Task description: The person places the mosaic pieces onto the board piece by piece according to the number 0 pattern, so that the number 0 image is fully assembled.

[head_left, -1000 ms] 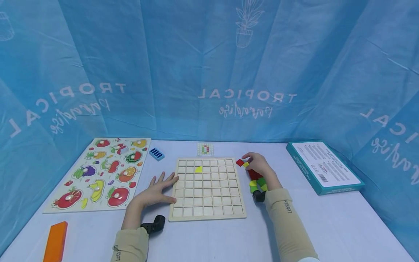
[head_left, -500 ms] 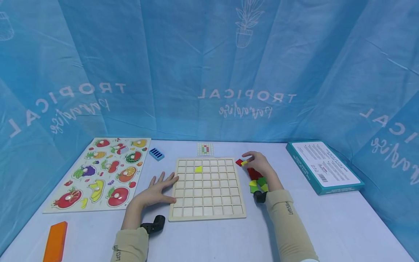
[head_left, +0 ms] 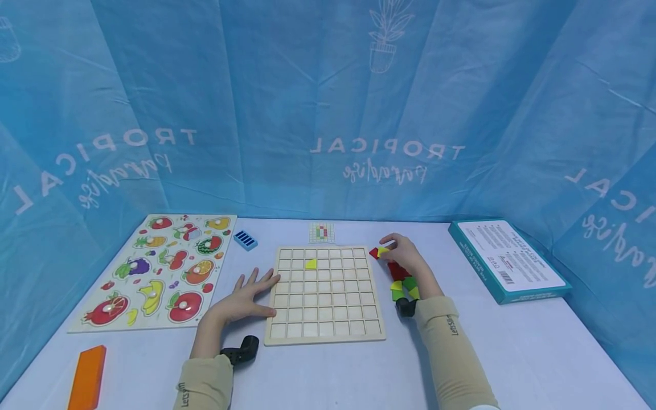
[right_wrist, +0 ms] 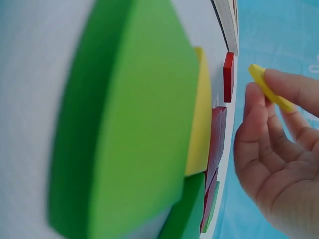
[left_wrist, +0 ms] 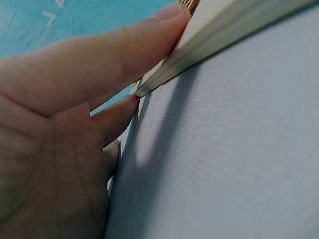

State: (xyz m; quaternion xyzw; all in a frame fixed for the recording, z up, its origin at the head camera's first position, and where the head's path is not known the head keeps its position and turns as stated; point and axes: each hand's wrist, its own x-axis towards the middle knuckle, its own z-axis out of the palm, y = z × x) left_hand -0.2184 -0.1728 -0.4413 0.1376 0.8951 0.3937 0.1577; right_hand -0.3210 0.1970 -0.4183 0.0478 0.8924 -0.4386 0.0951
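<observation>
My left hand rests with spread fingers on the left edge of the wooden grid board; in the left wrist view the thumb touches the board's rim. A yellow piece lies in an upper cell of the grid. Right of the board, my right hand pinches another yellow piece between thumb and fingers, raised off the table. Beside it lies a red piece. Below the hand are more red pieces, green pieces and a yellow one.
A small pattern card lies behind the board. At the left are a fruit puzzle, a blue slotted block and an orange block. A teal box lies at the right, and a blue curtain hangs behind.
The yellow piece in my right hand has been lifted and tilted, moving slightly up and left beside the red piece. My left hand has stayed at the board's edge.
</observation>
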